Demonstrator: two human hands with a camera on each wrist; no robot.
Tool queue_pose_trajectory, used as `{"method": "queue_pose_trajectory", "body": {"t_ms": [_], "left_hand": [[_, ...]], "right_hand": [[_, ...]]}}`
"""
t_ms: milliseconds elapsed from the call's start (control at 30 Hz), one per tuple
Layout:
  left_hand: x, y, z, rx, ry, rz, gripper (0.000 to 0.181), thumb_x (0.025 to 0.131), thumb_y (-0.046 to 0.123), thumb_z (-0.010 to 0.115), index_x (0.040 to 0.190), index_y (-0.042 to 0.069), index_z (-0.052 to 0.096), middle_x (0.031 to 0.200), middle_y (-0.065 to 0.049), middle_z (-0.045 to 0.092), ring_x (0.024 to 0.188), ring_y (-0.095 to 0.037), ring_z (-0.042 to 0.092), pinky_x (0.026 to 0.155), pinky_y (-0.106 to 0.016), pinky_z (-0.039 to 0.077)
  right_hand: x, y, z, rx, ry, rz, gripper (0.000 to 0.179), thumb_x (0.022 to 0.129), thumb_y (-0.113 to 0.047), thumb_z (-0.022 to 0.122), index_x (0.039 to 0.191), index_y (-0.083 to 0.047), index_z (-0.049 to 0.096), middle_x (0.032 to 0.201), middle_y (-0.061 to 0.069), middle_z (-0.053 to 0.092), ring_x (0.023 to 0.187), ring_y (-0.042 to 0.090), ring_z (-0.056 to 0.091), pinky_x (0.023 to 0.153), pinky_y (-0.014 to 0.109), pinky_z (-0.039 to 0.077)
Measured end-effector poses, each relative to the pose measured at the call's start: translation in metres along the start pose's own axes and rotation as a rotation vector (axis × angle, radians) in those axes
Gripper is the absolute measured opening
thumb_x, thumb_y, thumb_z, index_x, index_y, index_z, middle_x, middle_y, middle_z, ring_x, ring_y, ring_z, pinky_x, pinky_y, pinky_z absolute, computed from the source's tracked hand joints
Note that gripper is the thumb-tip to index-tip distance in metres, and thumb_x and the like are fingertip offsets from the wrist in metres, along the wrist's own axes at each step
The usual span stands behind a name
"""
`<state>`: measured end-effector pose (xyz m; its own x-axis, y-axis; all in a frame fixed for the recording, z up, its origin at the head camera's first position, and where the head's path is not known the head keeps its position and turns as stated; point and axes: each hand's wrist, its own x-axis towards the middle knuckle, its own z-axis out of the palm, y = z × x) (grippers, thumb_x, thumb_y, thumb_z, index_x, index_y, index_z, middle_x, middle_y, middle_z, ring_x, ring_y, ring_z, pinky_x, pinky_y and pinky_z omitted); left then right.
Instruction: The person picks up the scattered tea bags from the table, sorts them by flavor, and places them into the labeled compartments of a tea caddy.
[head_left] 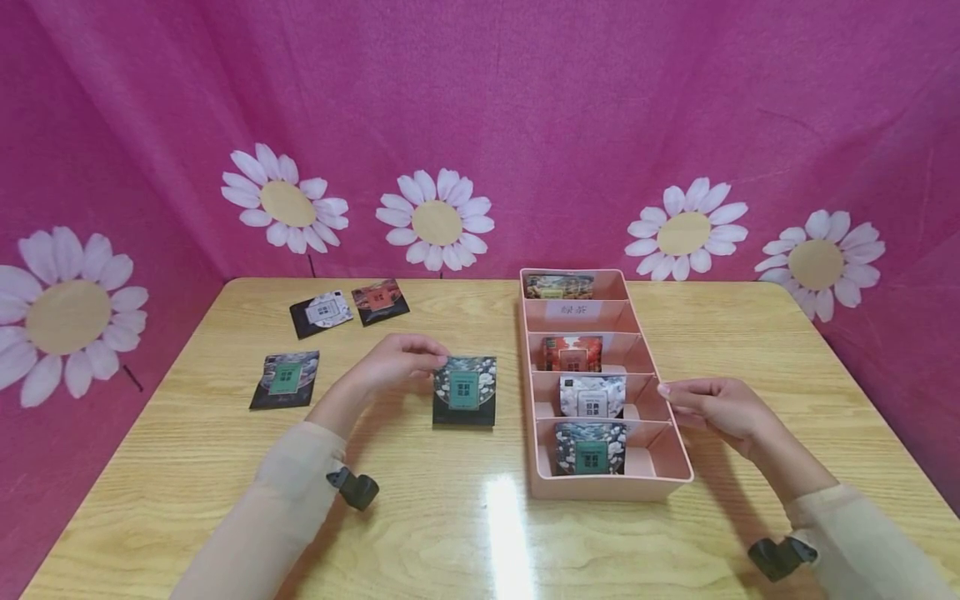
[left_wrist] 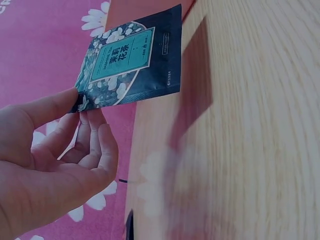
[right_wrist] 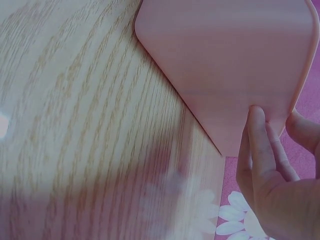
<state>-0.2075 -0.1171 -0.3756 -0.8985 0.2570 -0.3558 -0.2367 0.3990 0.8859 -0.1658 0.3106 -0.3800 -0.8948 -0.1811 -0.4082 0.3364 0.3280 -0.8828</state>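
A dark jasmine tea sachet with a green label (head_left: 464, 392) is being pinched at its upper left corner by the left hand (head_left: 399, 360), with the thumb and fingers (left_wrist: 108, 145) being closed on that corner alone. The sachet is being held just above the worktop (head_left: 420, 533), where its shadow is being cast, to the left of the pink box (head_left: 609, 490) and apart from it. The long side wall of the box is being gripped by the right hand (head_left: 726, 410): its thumb is being rested at the rim, while its fingertips are being pressed against the outside.

Four sachets are being held in the five-part box: a yellowish sachet (head_left: 558, 287) in the farthest compartment, a red sachet (head_left: 573, 353) in the third, a white sachet (head_left: 592, 395) in the fourth and a floral green-labelled sachet (head_left: 590, 448) in the nearest. A handwritten paper label (head_left: 574, 310) is being displayed in the second. At the left, a black-and-white sachet (head_left: 321, 313), a red-and-black sachet (head_left: 381, 302) and a grey-and-green sachet (head_left: 285, 380) are being supported by the worktop. Behind, the worktop is being bordered by a magenta curtain (head_left: 555, 125) with daisies.
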Motion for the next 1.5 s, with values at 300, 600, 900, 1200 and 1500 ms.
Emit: {"method": "queue_pose_trajectory", "body": {"t_ms": [300, 600, 900, 1200, 1500], "left_hand": [[-0.008, 0.012, 0.004, -0.021, 0.017, 0.025, 0.027, 0.095, 0.015, 0.059, 0.118, 0.003, 0.064, 0.123, -0.013, 0.062, 0.105, -0.017, 0.062, 0.103, -0.042, 0.048], [-0.021, 0.029, 0.004, 0.003, -0.017, 0.085, 0.027, 0.095, 0.017, 0.059, 0.118, 0.004, 0.064, 0.122, -0.012, 0.062, 0.107, -0.019, 0.063, 0.100, -0.038, 0.050], [-0.034, 0.049, 0.008, 0.046, -0.083, 0.152, 0.024, 0.093, 0.016, 0.061, 0.114, 0.006, 0.066, 0.112, -0.009, 0.066, 0.095, -0.014, 0.064, 0.095, -0.036, 0.053], [-0.039, 0.065, 0.016, 0.063, -0.123, 0.181, 0.022, 0.092, 0.013, 0.062, 0.111, 0.005, 0.067, 0.108, -0.010, 0.068, 0.093, -0.015, 0.064, 0.092, -0.035, 0.055], [-0.033, 0.075, 0.032, 0.026, -0.184, 0.186, 0.024, 0.090, 0.008, 0.062, 0.113, -0.001, 0.066, 0.105, -0.013, 0.069, 0.087, -0.010, 0.065, 0.088, -0.032, 0.056]], "right_hand": [[0.001, 0.002, -0.001, -0.004, -0.006, -0.002, 0.034, 0.094, -0.023, 0.061, 0.116, 0.004, 0.064, 0.087, -0.020, 0.069, 0.083, -0.005, 0.066, 0.078, 0.017, 0.056], [0.001, 0.000, -0.001, -0.056, 0.011, 0.017, 0.056, 0.093, -0.028, 0.063, 0.126, 0.016, 0.052, 0.090, -0.018, 0.068, 0.085, -0.005, 0.065, 0.081, 0.020, 0.056], [0.001, 0.000, 0.000, -0.053, 0.003, 0.007, 0.058, 0.094, -0.027, 0.062, 0.127, 0.019, 0.049, 0.090, -0.019, 0.068, 0.085, -0.005, 0.065, 0.081, 0.020, 0.056], [0.001, 0.000, 0.000, -0.064, 0.010, 0.017, 0.060, 0.093, -0.028, 0.062, 0.128, 0.019, 0.048, 0.090, -0.018, 0.069, 0.084, -0.005, 0.066, 0.080, 0.020, 0.057], [0.001, -0.001, 0.000, -0.080, 0.010, 0.029, 0.060, 0.094, -0.029, 0.062, 0.129, 0.018, 0.048, 0.090, -0.019, 0.069, 0.083, -0.005, 0.066, 0.080, 0.020, 0.056]]}}
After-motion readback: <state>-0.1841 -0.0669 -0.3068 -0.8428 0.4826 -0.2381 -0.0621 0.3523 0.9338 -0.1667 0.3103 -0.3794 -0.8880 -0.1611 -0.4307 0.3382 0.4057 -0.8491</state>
